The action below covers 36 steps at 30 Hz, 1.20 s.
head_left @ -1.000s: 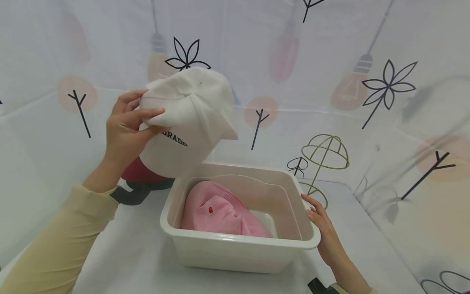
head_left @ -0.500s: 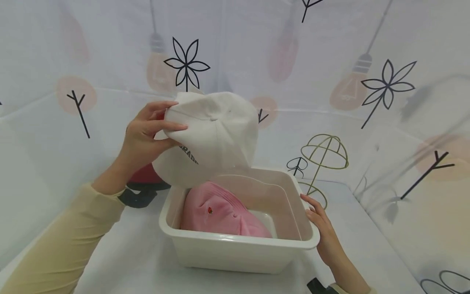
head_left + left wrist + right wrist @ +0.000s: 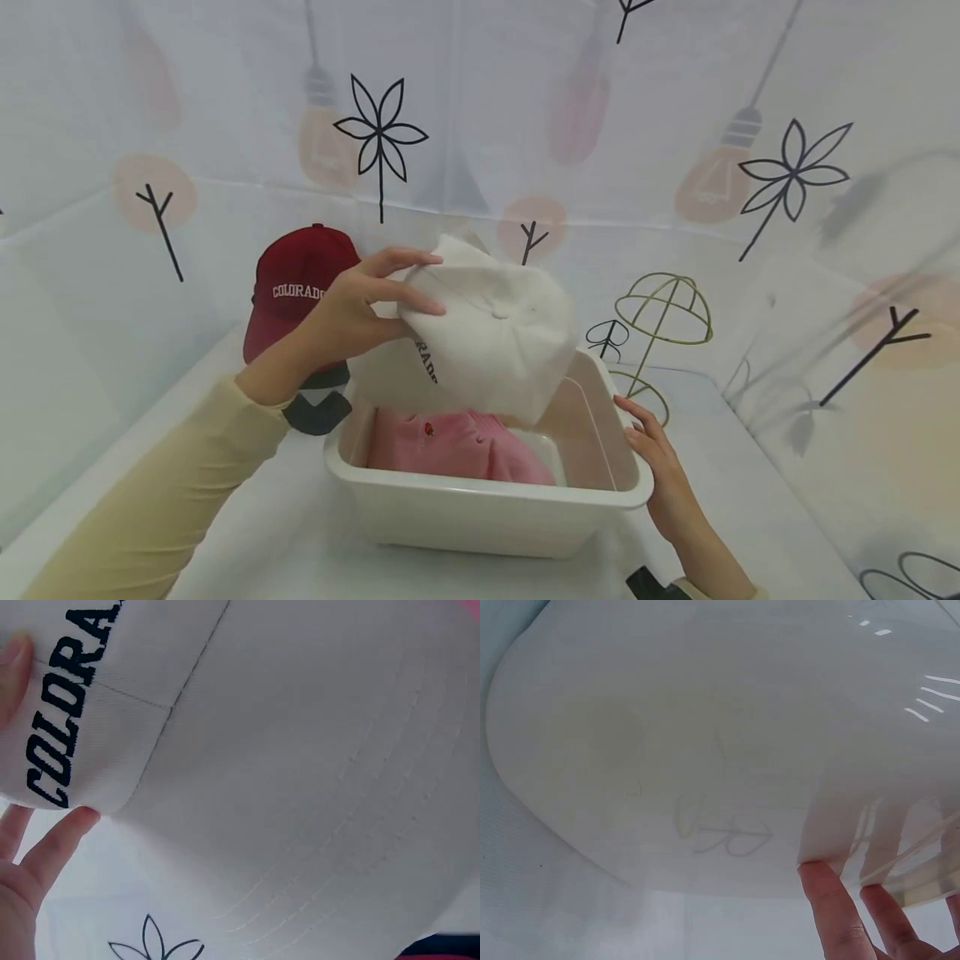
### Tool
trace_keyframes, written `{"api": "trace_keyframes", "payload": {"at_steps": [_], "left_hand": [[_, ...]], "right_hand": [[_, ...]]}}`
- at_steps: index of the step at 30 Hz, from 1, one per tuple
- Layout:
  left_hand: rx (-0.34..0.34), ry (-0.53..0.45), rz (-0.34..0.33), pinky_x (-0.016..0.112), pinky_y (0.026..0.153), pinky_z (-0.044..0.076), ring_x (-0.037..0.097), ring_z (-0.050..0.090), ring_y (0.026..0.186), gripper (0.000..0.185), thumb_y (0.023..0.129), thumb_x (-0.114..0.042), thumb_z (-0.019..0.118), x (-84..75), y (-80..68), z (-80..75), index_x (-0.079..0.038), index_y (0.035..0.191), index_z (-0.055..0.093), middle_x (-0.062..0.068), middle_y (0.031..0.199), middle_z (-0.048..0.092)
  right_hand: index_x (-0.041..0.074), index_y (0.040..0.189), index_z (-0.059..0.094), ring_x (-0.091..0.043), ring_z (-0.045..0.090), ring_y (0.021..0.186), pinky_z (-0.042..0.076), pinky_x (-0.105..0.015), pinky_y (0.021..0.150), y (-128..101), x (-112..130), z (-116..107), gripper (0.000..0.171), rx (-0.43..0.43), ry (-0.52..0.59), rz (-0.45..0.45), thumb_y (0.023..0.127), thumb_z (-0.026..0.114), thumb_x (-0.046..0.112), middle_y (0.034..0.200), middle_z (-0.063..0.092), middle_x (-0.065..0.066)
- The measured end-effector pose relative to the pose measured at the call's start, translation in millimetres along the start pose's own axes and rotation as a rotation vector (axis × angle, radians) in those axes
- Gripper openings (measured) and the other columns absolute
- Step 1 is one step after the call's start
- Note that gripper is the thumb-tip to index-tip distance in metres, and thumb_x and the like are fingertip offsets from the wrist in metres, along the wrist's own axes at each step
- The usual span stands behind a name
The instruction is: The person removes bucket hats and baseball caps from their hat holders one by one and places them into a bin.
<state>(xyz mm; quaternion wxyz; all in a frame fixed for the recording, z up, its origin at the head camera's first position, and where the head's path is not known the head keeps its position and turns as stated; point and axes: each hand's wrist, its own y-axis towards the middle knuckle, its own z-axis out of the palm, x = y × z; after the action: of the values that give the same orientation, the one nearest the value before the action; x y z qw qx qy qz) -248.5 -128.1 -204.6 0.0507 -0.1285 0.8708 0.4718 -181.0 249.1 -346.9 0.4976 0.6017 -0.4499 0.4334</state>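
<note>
Nearest the viewer, the beige sleeve point(image 3: 157, 500) and dark strap point(image 3: 318, 410) of the left arm lead up towards the white cap. The right hand point(image 3: 663, 475) rests at the end of the white tub point(image 3: 480, 521), its fingers extended and apart, fingertips touching the outer wall; its thumb cannot be made out. Faint marks on that wall, seen in the right wrist view, cannot be read. Inside the tub, towards its left, lies a pink hat point(image 3: 457, 450) bearing a small red motif. Above it, held over the tub and tilted, is the white cap point(image 3: 498, 333), pinched at the edge of its crown between the thumb and fingers of the left hand point(image 3: 352, 304). Its soft, creased crown carries a top button; dark block capitals read "COLORA" in the left wrist view before running out of frame, and the brim below them shows curved parallel rows of stitching. Beyond the left forearm stands a red cap point(image 3: 300, 258) lettered "COLORADO" in white, partly hidden by hand and arm. Behind the right hand, a gold-coloured wire stand point(image 3: 663, 321) with a domed top rises from the white-covered counter point(image 3: 750, 467). Farthest off hangs a pale backdrop point(image 3: 480, 92) printed with flowers, light bulbs and twigs.
</note>
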Motion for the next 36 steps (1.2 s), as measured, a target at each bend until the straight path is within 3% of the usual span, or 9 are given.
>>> {"api": "trace_keyframes", "payload": {"at_steps": [4,8,17,27,36], "left_hand": [[0.055,-0.020,0.023,0.030,0.087,0.049,0.025,0.046,0.118,0.035,0.063,0.005,0.082,2.2,1.9,12.4,-0.008,0.095,0.074,0.012,0.124,0.053],[0.125,-0.043,0.000,0.032,0.089,0.047,0.025,0.046,0.119,0.033,0.065,0.001,0.083,3.4,4.1,25.2,-0.010,0.095,0.074,0.011,0.124,0.053],[0.275,-0.074,-0.116,0.028,0.090,0.046,0.019,0.044,0.120,0.030,0.068,-0.007,0.082,11.6,6.9,50.8,-0.014,0.097,0.074,0.008,0.126,0.052],[0.438,-0.097,-0.333,0.032,0.081,0.051,0.017,0.048,0.115,0.028,0.073,-0.013,0.080,23.4,6.6,71.6,-0.016,0.099,0.071,0.005,0.131,0.049],[0.537,-0.068,-0.378,0.031,0.077,0.050,0.018,0.048,0.115,0.028,0.073,-0.018,0.080,31.0,10.8,81.0,-0.017,0.099,0.069,0.006,0.133,0.047]], "right_hand": [[0.015,0.141,0.033,-0.018,0.051,0.099,0.048,-0.035,0.077,0.7,-0.1,0.4,0.042,0.000,-0.002,0.008,0.100,0.035,0.026,0.122,0.040,-0.010],[0.016,0.141,0.033,-0.018,0.048,0.103,0.046,-0.036,0.079,0.6,0.4,0.2,0.042,0.001,-0.008,0.011,0.100,0.034,0.026,0.125,0.037,-0.011],[0.020,0.139,0.036,-0.019,0.042,0.108,0.041,-0.038,0.082,-0.2,1.5,1.0,0.039,-0.010,-0.016,0.019,0.100,0.033,0.023,0.128,0.033,-0.009],[0.016,0.140,0.033,-0.020,0.041,0.108,0.042,-0.038,0.083,-0.7,2.0,2.2,0.040,0.002,-0.004,0.028,0.100,0.033,0.024,0.130,0.030,-0.010],[0.017,0.138,0.037,-0.016,0.049,0.102,0.046,-0.031,0.078,0.4,0.1,0.8,0.039,0.006,0.023,-0.025,0.100,0.034,0.021,0.121,0.042,-0.007]]}}
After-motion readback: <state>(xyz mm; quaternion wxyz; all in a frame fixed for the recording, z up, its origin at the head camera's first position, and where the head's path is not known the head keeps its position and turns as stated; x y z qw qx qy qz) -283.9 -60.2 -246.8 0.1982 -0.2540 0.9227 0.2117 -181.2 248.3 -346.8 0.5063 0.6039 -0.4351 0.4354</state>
